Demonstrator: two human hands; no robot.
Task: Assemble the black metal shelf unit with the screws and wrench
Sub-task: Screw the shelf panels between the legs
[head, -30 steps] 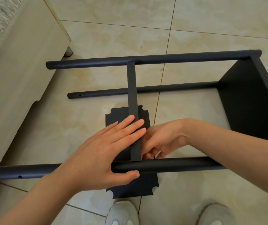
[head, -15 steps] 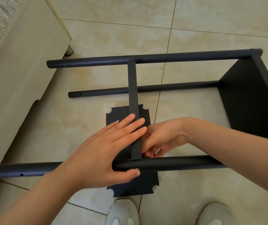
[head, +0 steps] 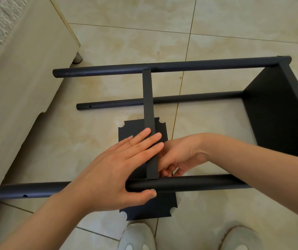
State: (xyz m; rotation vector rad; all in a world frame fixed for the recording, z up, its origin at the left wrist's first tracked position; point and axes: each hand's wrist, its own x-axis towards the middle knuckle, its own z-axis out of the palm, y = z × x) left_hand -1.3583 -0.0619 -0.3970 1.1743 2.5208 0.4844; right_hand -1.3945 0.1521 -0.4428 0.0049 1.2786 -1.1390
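On the tiled floor [head: 126, 42] the black shelf frame [head: 279, 109] lies sideways, the left hand [head: 112, 170] flat on its crossbar [head: 148, 98], thumb hooked under the near tube [head: 198, 183], the right hand [head: 178, 156] curled beside that joint, its grip hidden.

Three black round tubes are laid level, running left to right: a far tube [head: 180, 66], a low middle tube [head: 189, 98] and a near tube [head: 198, 183]. Small holes are seen near the left ends of the latter two. At the right they are closed off by an upright end panel [head: 279, 120]. A shelf panel [head: 148, 105], seen edge-on, is stood between the far and near tubes. Beneath it, a flat panel with notched corners [head: 162, 208] is laid on the floor.
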